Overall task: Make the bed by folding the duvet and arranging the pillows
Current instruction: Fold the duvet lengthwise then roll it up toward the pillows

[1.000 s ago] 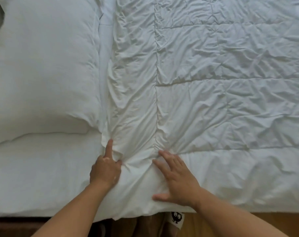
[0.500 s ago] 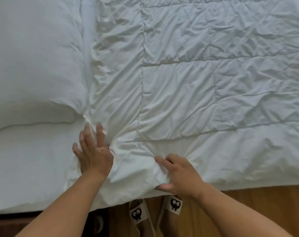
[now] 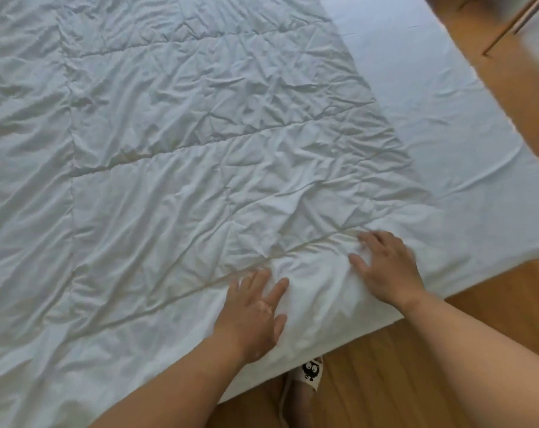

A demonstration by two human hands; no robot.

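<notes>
A white quilted duvet, heavily wrinkled, lies spread over most of the bed. My left hand rests flat on its near edge with fingers spread. My right hand presses flat on the duvet near its lower right corner, fingers apart, a short way to the right of the left hand. Neither hand grips the fabric. No pillow is in view.
A bare strip of white bed sheet shows to the right of the duvet. Wooden floor runs along the near and right sides. A white slipper with a black cartoon figure pokes out below the bed edge. Thin furniture legs stand at top right.
The view has swung right along the bed, so the pillow has left the frame. Both hands moved right along the duvet's near edge and now lie flat near its lower right corner.
</notes>
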